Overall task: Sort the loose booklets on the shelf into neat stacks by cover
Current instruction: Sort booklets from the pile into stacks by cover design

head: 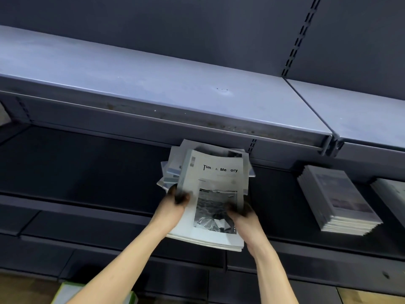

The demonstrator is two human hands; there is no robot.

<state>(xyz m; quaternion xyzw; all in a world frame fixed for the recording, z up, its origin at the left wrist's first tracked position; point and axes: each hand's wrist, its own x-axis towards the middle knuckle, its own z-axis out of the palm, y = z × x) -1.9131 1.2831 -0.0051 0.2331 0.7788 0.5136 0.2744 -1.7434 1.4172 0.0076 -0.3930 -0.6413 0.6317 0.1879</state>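
Note:
A loose pile of pale booklets [173, 170] lies on the dark middle shelf [87, 167], fanned out at the back. On top is a booklet titled "Time & Memory" [217, 183] with a black-and-white photo on its cover. My left hand [175, 205] grips the left edge of that top booklet and those under it. My right hand [243, 218] holds the lower right of the same pile, thumb on the cover. A squared-up stack of booklets with a greyish cover [337, 200] sits on the shelf to the right.
An upper grey shelf [153, 84] overhangs the pile closely. Another stack [392, 194] is cut off at the right edge. A green-and-white box [70, 292] is on the floor at lower left. A lower shelf edge [109, 244] runs under my arms.

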